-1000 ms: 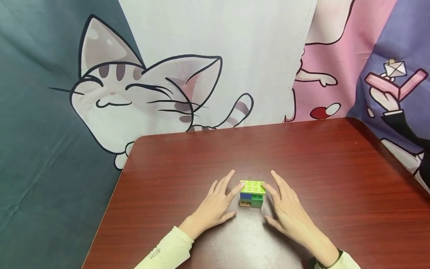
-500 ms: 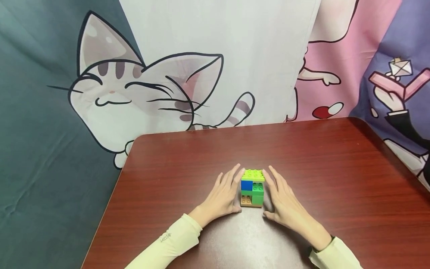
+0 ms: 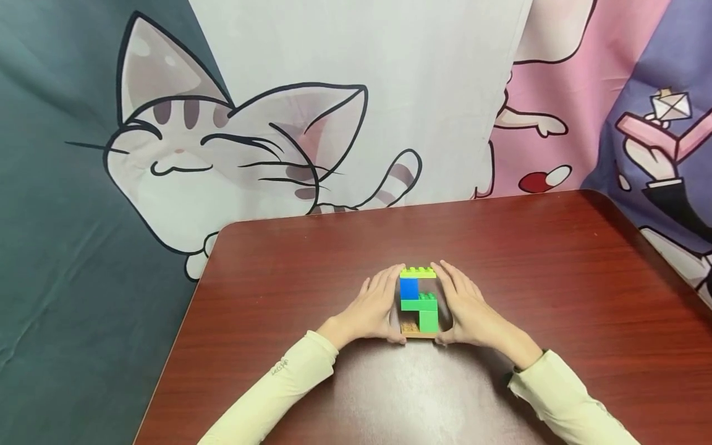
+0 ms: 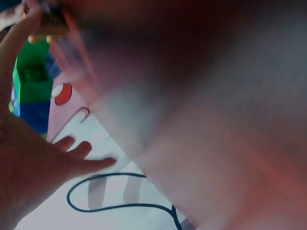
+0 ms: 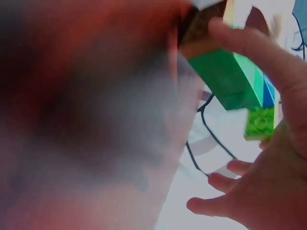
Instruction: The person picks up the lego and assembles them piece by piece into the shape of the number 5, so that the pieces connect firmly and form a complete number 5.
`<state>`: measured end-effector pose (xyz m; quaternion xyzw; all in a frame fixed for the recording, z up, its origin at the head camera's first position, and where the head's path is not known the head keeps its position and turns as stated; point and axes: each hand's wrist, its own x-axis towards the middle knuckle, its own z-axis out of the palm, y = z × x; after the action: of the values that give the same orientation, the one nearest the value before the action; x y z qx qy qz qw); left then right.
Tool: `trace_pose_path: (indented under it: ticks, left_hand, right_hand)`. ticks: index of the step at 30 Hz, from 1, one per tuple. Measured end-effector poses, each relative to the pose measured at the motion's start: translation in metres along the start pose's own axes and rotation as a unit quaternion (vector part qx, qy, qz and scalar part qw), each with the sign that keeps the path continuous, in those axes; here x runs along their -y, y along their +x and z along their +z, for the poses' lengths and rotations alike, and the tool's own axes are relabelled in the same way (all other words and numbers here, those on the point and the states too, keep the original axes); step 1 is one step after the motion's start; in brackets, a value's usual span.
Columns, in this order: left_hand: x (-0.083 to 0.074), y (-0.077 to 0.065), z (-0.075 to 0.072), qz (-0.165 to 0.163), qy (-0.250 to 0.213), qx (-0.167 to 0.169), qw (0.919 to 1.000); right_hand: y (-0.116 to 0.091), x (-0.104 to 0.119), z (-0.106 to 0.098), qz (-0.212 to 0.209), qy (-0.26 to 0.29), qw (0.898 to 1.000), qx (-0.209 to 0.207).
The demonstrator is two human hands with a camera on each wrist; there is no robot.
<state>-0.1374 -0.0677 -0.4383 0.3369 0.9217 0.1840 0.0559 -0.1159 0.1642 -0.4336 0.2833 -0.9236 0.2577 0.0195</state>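
A small structure of toy building bricks (image 3: 428,321) stands between my hands in the head view. It has a tan base plate, green bricks, one blue brick (image 3: 408,288) and a lime-green top plate (image 3: 417,272). Its front faces the head camera almost squarely, and the brown underside (image 5: 204,24) shows in the right wrist view. My left hand (image 3: 369,312) holds the left side, thumb at the base corner and fingertips beside the top plate. On the right side my right hand (image 3: 473,312) holds it the same way, its thumb against the base.
A reddish-brown wooden table (image 3: 267,272) with rounded far corners lies under the hands. Behind it hangs a cloth backdrop (image 3: 445,93) printed with a cartoon cat and other figures.
Both hands have closed in from either side to hold the brick structure. It has tipped back, from showing mostly its studded top to showing its front. The head view has shifted slightly.
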Motion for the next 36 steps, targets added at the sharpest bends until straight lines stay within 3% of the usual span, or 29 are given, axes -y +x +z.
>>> trace_pose_path:
  ticks: [4,13,18,22,26,30,33,36]
  left_hand:
    - [0.006,0.007,-0.006,-0.009,-0.020,0.043,0.9988]
    - [0.016,0.016,-0.008,-0.022,-0.044,0.106,0.9931]
    - [0.019,0.020,-0.005,-0.023,-0.041,0.136,0.9895]
    - [0.019,0.021,-0.005,-0.029,-0.029,0.142,0.9890]
    - [0.020,0.020,-0.003,-0.031,-0.026,0.142,0.9890]
    - [0.020,0.021,-0.001,-0.028,-0.030,0.143,0.9889]
    - [0.021,0.021,-0.001,-0.031,-0.030,0.142,0.9890]
    - [0.021,0.021,-0.001,-0.038,-0.030,0.142,0.9887]
  right_hand:
    - [0.009,-0.011,-0.001,0.008,0.036,0.998,0.041]
    - [0.021,-0.028,-0.002,0.028,0.094,0.989,0.115]
    - [0.024,-0.032,-0.008,0.036,0.093,0.980,0.170]
    - [0.027,-0.032,-0.011,0.042,0.081,0.975,0.200]
    - [0.020,-0.029,-0.011,0.042,0.074,0.981,0.175]
    - [0.008,-0.021,-0.012,0.026,0.037,0.994,0.096]
    - [0.002,-0.013,-0.011,-0.002,-0.003,0.999,0.043]
    - [0.001,-0.007,-0.008,-0.025,-0.036,0.998,0.037]
